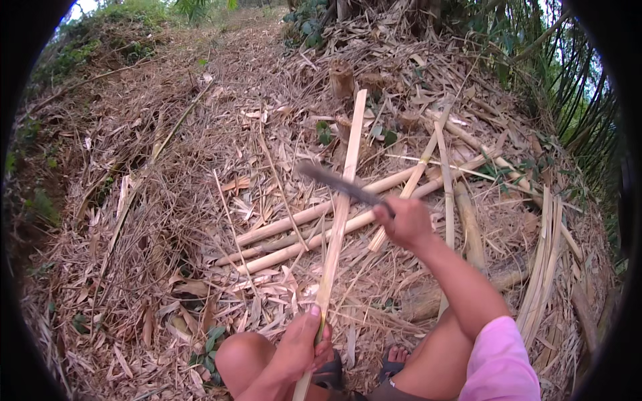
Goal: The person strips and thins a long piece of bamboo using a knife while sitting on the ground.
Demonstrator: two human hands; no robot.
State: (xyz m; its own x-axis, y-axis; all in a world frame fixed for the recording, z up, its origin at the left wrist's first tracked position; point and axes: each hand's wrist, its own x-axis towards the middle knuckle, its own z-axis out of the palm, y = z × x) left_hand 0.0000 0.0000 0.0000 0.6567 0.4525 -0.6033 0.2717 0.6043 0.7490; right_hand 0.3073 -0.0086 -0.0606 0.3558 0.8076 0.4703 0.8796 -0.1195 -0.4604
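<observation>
Head view: left hand (302, 347) fingers wrap a long pale split bamboo strip (341, 200); right hand (406, 222) grips a dark blade (338, 182)

No packages, labels, signs or screens show anywhere in the picture. From the upper left of the frame to the lower right there is only bare natural ground and plant matter, with nothing printed, wrapped or lit among it.

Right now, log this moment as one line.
left hand: grips bamboo strip | right hand: raises knife above strip | ground: cut bamboo poles, dry leaves
</observation>
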